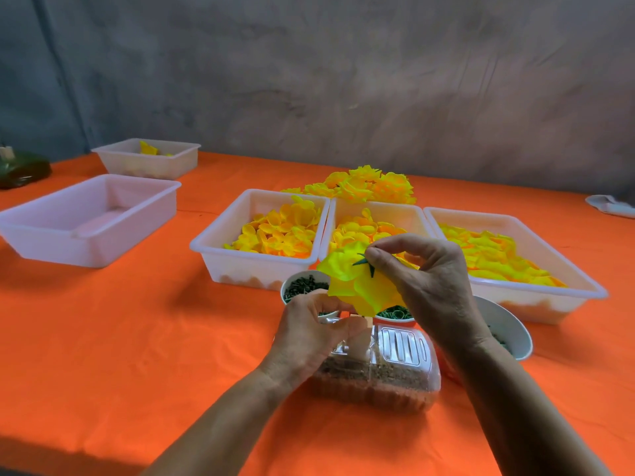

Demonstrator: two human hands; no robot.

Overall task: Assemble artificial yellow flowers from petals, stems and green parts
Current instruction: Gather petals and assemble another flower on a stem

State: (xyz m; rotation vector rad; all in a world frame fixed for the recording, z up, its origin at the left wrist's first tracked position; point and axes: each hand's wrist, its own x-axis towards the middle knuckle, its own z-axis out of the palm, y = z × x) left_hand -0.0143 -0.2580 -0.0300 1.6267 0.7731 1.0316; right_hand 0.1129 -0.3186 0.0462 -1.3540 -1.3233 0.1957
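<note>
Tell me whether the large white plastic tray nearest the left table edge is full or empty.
Empty: the large white plastic tray shows only its bare floor, while three trays beside it hold yellow petals.

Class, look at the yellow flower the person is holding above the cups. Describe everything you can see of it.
The yellow flower is a bunch of thin, crinkled, fabric-like petals held up over the small cups. A dark green star-shaped piece sits on its upper side, where the right hand pinches it with thumb and forefinger. The left hand grips beneath the petals; no stem shows there. It is tilted toward the camera.
</note>
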